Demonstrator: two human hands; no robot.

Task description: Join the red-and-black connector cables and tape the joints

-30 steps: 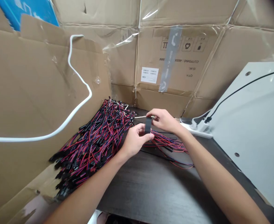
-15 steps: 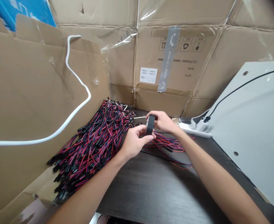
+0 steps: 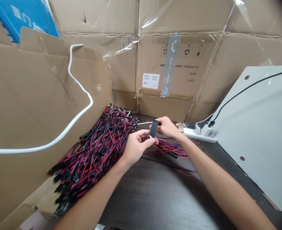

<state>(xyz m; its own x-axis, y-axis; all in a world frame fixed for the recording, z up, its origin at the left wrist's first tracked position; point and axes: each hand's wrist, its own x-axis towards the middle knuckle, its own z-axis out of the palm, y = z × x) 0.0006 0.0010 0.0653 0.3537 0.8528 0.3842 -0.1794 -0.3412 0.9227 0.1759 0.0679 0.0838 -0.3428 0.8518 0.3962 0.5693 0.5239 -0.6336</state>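
Observation:
A roll of black tape (image 3: 153, 128) is held up over the table, its dark outer band facing me. My left hand (image 3: 139, 144) grips it from the lower left, thumb against the bottom edge. My right hand (image 3: 166, 127) is closed at its upper right side, the fingertips partly hidden behind the roll. Beneath and behind the hands lies a bundle of red and dark wires (image 3: 171, 148). To the left of my left hand spreads a big heap of red and black wire leads (image 3: 95, 153) with black connectors.
Cardboard walls (image 3: 124, 70) stand at the back and left. A white cable (image 3: 81, 110) hangs across the left wall. A white power strip (image 3: 199, 135) with a plugged-in charger sits at right, beside a white panel (image 3: 258, 127). The dark tabletop (image 3: 152, 195) lies in front.
The roll of black tape has tilted and turned in my hands, showing a white patch at its lower edge. My right hand has shifted slightly. The view has tipped up a little.

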